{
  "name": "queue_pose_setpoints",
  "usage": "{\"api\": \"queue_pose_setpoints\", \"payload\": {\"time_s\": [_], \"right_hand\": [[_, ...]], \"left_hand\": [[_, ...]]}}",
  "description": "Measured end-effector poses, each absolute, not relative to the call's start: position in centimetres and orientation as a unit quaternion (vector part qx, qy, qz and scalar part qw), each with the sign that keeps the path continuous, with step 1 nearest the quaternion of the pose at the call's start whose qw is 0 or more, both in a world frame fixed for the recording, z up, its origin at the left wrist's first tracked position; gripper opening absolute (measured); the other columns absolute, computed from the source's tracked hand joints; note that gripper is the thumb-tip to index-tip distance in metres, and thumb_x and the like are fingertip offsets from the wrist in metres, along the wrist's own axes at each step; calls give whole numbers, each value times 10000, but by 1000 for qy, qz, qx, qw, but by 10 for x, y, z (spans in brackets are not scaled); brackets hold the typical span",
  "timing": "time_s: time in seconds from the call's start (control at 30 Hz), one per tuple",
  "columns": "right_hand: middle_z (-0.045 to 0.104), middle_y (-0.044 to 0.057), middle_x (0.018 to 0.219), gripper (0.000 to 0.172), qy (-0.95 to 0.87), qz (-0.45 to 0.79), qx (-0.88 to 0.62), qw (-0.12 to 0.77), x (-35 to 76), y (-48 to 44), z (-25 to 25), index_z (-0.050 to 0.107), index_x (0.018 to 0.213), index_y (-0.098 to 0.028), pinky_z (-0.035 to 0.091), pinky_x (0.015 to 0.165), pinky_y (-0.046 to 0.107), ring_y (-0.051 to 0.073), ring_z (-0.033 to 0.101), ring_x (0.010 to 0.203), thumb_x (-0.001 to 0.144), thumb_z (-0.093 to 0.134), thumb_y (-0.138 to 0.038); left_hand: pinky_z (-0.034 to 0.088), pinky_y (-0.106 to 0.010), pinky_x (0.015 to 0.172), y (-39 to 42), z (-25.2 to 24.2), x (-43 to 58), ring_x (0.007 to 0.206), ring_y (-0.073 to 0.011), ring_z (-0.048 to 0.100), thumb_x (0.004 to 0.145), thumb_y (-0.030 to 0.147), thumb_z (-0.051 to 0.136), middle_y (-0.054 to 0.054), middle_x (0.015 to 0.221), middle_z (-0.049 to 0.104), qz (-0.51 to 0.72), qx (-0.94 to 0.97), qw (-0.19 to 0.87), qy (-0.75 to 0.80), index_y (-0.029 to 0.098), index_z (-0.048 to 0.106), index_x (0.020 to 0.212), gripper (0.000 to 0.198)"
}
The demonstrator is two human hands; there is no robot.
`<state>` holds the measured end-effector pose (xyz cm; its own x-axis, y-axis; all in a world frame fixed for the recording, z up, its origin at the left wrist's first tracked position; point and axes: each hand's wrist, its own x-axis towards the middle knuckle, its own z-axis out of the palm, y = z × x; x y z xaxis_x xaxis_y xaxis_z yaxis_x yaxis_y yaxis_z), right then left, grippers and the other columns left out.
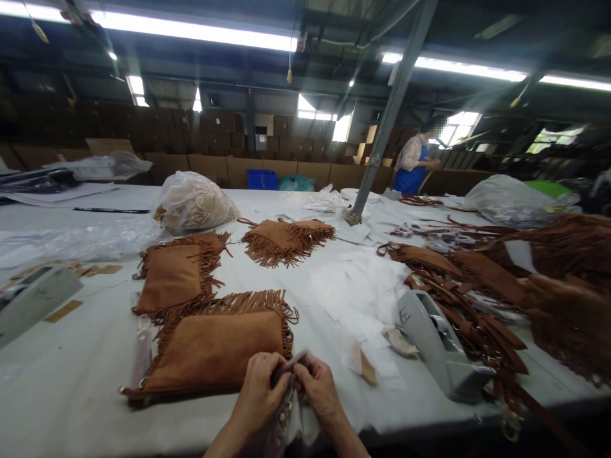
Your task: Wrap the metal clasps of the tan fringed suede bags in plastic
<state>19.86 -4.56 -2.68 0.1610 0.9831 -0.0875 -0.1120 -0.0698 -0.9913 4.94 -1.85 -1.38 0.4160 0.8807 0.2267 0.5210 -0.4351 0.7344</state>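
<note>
At the table's front edge, my left hand (260, 387) and my right hand (319, 389) pinch a folded strap wrapped in clear plastic. Brass-coloured hardware shows on the strap (281, 416) where it hangs below my fingers; the rest is partly hidden by my hands. Just left of them lies a brown suede fringed bag (219, 350), its fringe spread towards the back. Another plastic-wrapped strap (142, 346) lies along that bag's left side. Behind it are a second fringed bag (172, 278) and a third fringed piece (277, 238).
A grey tape dispenser (442, 353) stands to the right beside white paper sheets (358, 286). Brown straps and fringed bags (491, 273) pile up beyond it. Another dispenser (41, 299) is at far left. A stuffed plastic bag (195, 200), a post (389, 121) and a person (413, 165) are farther back.
</note>
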Motion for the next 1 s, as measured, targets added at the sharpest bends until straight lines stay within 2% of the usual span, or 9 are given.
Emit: {"api": "queue_pose_setpoints", "payload": {"time_s": [0.17,0.33,0.53,0.73,0.8,0.93,1.0], "right_hand": [[485,-80,416,220,-384,506,-541,551,198,-43,-33,593,686,-165,273,390,203,65,363,356,702,640,-379],[485,-85,411,193,-363,518,-545,550,197,-43,-38,600,739,-169,276,373,199,67,366,340,700,621,-357],[567,-36,509,271,-349,552,-516,554,201,-44,-34,639,799,-149,324,396,197,80,432,387,735,578,-406],[583,-29,537,345,-399,527,-524,537,203,-42,-31,652,797,-148,343,425,203,93,470,444,661,706,-460],[560,-36,501,375,-397,511,-537,541,201,-42,-31,649,752,-150,333,413,213,95,454,421,661,705,-510],[510,-48,449,390,-364,517,-544,552,197,-43,-30,626,660,-158,321,411,226,89,412,393,664,705,-540],[500,-50,449,376,-344,516,-546,564,197,-41,-30,630,657,-161,313,415,229,91,404,404,647,728,-524]], "left_hand": [[403,-385,821,-25,-21,50,849,-237,547,809,202,532,-50,824,632,345,805,257,409,207,604,818,72],[411,-345,756,-24,-19,50,794,-215,547,869,177,437,-49,760,632,329,838,251,357,214,607,754,208],[402,-352,759,-20,-18,47,808,-217,545,849,126,426,-53,787,652,305,857,261,323,209,617,776,221],[406,-336,719,-20,-19,51,757,-204,552,856,141,444,-42,725,642,315,845,246,356,203,611,725,221],[410,-347,739,-22,-19,50,775,-205,564,878,148,422,-54,766,664,320,853,230,342,204,640,781,245],[386,-406,836,-30,-19,37,902,-225,585,910,190,427,-84,970,707,327,879,164,306,220,663,1022,263],[370,-431,849,-36,-16,27,927,-242,585,905,212,448,-86,1013,708,308,888,139,312,235,670,1026,254]]}}
